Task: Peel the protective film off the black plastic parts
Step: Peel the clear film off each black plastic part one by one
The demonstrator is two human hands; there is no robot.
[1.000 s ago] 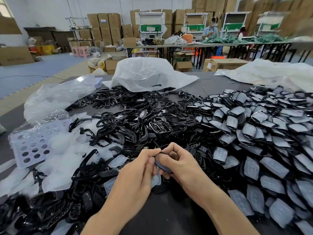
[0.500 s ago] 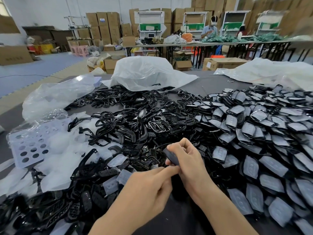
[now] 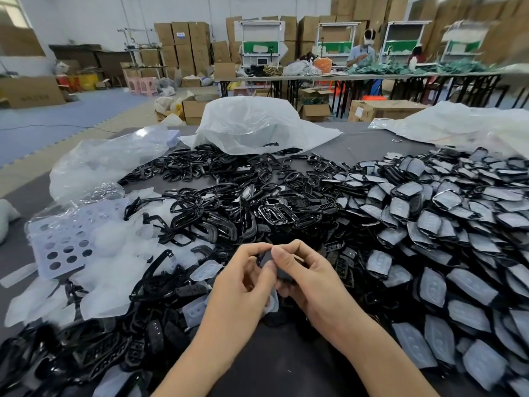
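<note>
Both hands meet at the table's middle front around one small black plastic part [image 3: 282, 271]. My left hand [image 3: 243, 282] pinches its upper left edge with thumb and forefinger. My right hand [image 3: 307, 275] grips it from the right, thumb on top. A scrap of clear film [image 3: 273, 303] shows just below the hands. A heap of film-covered black parts [image 3: 435, 239] fills the right side. Bare black frames and parts [image 3: 217, 202] lie piled in the middle and at the front left.
Peeled white film pieces [image 3: 111, 267] and a pale sheet with round holes [image 3: 61, 247] lie on the left. Clear plastic bags [image 3: 257, 127] sit at the table's far side. Dark table surface [image 3: 274, 365] shows between my forearms. A person works at a far table [image 3: 361, 53].
My left hand has come back up from below the part to pinch its top edge. Both hands and the part sit a little lower and closer together than half a second ago.
</note>
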